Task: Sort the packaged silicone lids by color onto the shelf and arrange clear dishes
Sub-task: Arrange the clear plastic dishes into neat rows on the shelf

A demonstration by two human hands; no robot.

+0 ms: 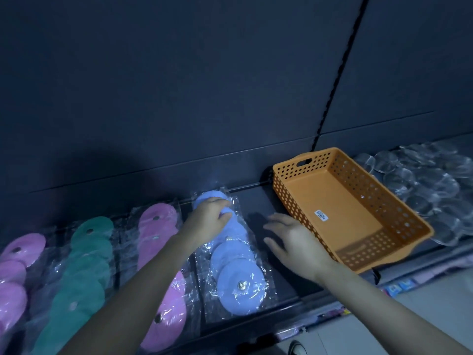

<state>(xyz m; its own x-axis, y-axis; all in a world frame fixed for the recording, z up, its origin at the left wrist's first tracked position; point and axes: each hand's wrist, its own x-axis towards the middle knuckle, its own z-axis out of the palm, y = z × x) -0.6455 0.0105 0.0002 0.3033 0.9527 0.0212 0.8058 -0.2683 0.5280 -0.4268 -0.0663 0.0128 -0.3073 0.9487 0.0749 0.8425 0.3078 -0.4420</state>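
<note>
Four rows of packaged lids are lying on the shelf [258,201], and the blue lids [235,278] are forming the rightmost one, just left of a bare strip and the orange basket [294,201]. The row's long axis is running from the shelf's front lip back toward the dark wall, each round lid overlapping the next, knob up where a knob is showing. The left hand [207,219] is resting on the far blue packet [211,195] at the back end, its fingers [225,213] curling over the lid's rim through the wrapper. The right hand [294,242] is hovering over the bare strip beside the basket, fingers [276,221] spread apart and holding nothing. Green lids [87,265] and pink lids [158,226] are lying in parallel rows to the left; the clear dishes [422,180] are sitting heaped beyond the basket.

Judging by looks, each packet is handling as light and floppy: soft silicone inside glossy, crinkling film that is likely sliding easily over its neighbours. Pinching film and silicone together at the disc's edge is looking safer than grabbing loose wrapper alone, which may let the lid slip sideways.
</note>
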